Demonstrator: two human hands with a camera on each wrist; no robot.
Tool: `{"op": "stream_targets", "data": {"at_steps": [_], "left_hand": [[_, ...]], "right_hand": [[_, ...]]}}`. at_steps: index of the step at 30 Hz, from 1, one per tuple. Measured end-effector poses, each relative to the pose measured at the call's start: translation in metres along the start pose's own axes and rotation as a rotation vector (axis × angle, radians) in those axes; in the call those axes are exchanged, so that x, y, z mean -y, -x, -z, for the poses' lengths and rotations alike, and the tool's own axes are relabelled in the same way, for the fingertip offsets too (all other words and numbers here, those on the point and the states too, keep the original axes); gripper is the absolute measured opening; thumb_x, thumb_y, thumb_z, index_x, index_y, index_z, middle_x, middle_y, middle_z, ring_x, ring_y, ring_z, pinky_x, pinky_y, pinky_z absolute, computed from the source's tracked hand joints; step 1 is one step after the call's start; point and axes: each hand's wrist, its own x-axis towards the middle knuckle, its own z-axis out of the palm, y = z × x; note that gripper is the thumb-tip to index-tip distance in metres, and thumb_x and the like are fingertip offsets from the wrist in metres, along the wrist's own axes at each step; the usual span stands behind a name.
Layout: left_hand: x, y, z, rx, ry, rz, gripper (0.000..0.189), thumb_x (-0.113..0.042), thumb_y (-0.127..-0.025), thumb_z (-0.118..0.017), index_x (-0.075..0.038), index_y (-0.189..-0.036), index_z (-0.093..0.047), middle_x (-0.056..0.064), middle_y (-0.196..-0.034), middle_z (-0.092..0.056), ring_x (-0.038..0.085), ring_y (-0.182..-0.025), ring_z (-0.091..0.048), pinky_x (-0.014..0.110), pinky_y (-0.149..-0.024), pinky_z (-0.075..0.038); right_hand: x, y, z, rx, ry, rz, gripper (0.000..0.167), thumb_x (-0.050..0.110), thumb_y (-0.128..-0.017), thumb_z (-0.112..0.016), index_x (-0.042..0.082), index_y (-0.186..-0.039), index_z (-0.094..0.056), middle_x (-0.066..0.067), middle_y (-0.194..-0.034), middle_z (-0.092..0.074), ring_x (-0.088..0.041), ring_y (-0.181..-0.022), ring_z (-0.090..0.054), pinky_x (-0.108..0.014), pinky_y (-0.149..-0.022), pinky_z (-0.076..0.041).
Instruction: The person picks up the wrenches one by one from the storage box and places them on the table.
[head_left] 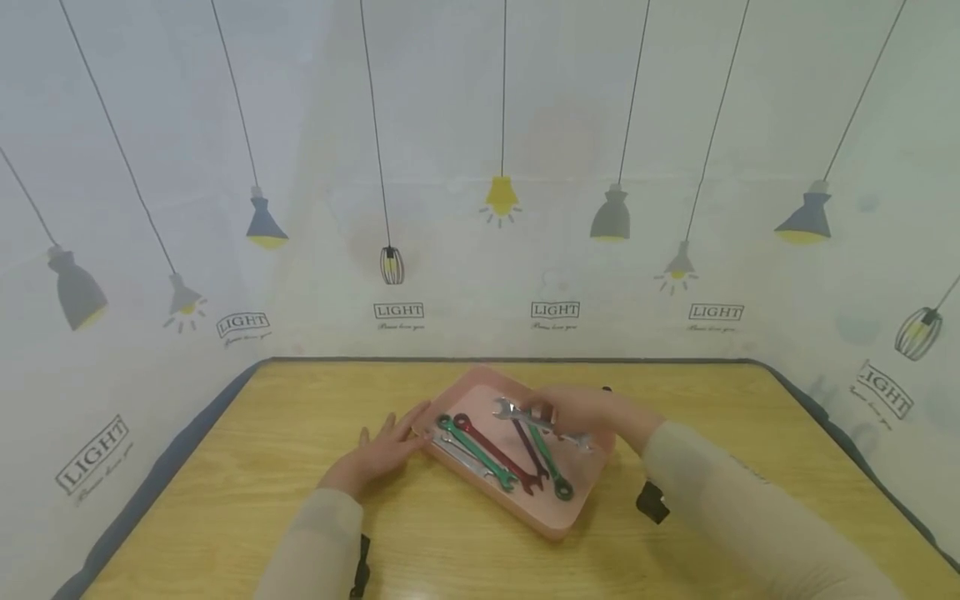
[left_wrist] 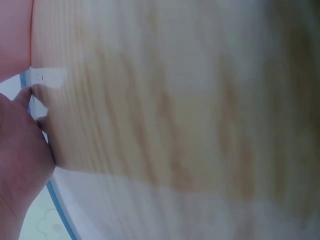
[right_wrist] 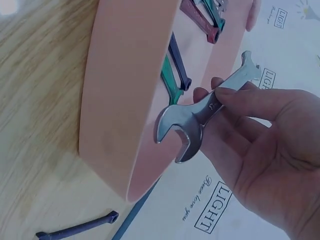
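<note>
My right hand [head_left: 573, 408] pinches a silver double open-end wrench [right_wrist: 192, 120] between thumb and fingers, raised over a pink tray [head_left: 557, 528]. In the right wrist view, one wide jaw of this wrench points down and left. My left hand [head_left: 386, 450] lies on the table at the tray's left corner, fingers extended, fingertips against the rim. Inside the tray are a green wrench [head_left: 476, 450], a red wrench [head_left: 498, 452], a dark purple wrench [head_left: 531, 448] and a second green wrench [head_left: 552, 465]. Slim silver wrenches [head_left: 461, 454] lie along its left wall.
A dark blue wrench [right_wrist: 77, 226] lies on the wooden table [head_left: 300, 417] outside the tray. Behind the table hangs a pale backdrop [head_left: 450, 125] printed with lamps. Black straps [head_left: 652, 502] show at both wrists.
</note>
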Motion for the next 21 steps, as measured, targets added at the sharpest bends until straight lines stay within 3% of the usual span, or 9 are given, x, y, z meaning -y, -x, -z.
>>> {"op": "stream_targets", "data": {"at_steps": [5, 9, 12, 17, 21], "left_hand": [[-0.001, 0.001, 0.002, 0.008, -0.015, -0.013, 0.066, -0.053, -0.102, -0.035, -0.025, -0.158, -0.015, 0.016, -0.161, -0.014, 0.045, -0.145, 0.001, 0.069, -0.106, 0.013], [-0.001, 0.003, 0.003, 0.028, -0.017, 0.013, 0.066, -0.053, -0.102, -0.036, -0.027, -0.158, -0.014, 0.014, -0.161, -0.013, 0.044, -0.145, 0.002, 0.068, -0.107, 0.012], [-0.001, 0.004, 0.004, 0.036, -0.017, 0.026, 0.066, -0.054, -0.101, -0.036, -0.028, -0.158, -0.013, 0.012, -0.162, -0.013, 0.042, -0.146, 0.003, 0.067, -0.107, 0.013], [0.003, 0.001, 0.003, 0.033, -0.029, 0.018, 0.068, -0.056, -0.100, -0.036, -0.030, -0.158, -0.013, 0.009, -0.162, -0.013, 0.040, -0.146, 0.002, 0.066, -0.108, 0.013], [0.001, -0.001, 0.003, 0.030, -0.024, 0.001, 0.067, -0.054, -0.101, -0.037, -0.029, -0.158, -0.012, 0.010, -0.162, -0.013, 0.042, -0.146, 0.002, 0.067, -0.108, 0.013]], "right_hand": [[-0.011, 0.001, 0.009, -0.003, 0.061, 0.062, 0.064, -0.018, -0.075, -0.057, 0.009, -0.133, -0.058, -0.007, -0.101, -0.066, -0.017, -0.088, -0.059, -0.036, -0.078, -0.051], [-0.017, 0.008, 0.014, -0.032, 0.078, 0.064, 0.054, -0.013, -0.078, -0.062, 0.010, -0.127, -0.061, -0.005, -0.104, -0.065, -0.019, -0.093, -0.060, -0.038, -0.082, -0.052], [-0.021, 0.017, 0.019, -0.064, 0.022, 0.037, 0.050, -0.009, -0.082, -0.064, 0.013, -0.127, -0.061, -0.007, -0.103, -0.065, -0.024, -0.091, -0.062, -0.039, -0.076, -0.054], [-0.039, 0.027, 0.032, -0.089, -0.115, 0.021, 0.050, -0.007, -0.087, -0.062, 0.006, -0.134, -0.054, -0.013, -0.101, -0.064, -0.032, -0.083, -0.065, -0.035, -0.064, -0.056], [-0.052, 0.033, 0.043, -0.104, -0.160, -0.001, 0.048, -0.006, -0.090, -0.060, 0.003, -0.136, -0.051, -0.014, -0.098, -0.065, -0.028, -0.076, -0.066, -0.036, -0.061, -0.055]]}}
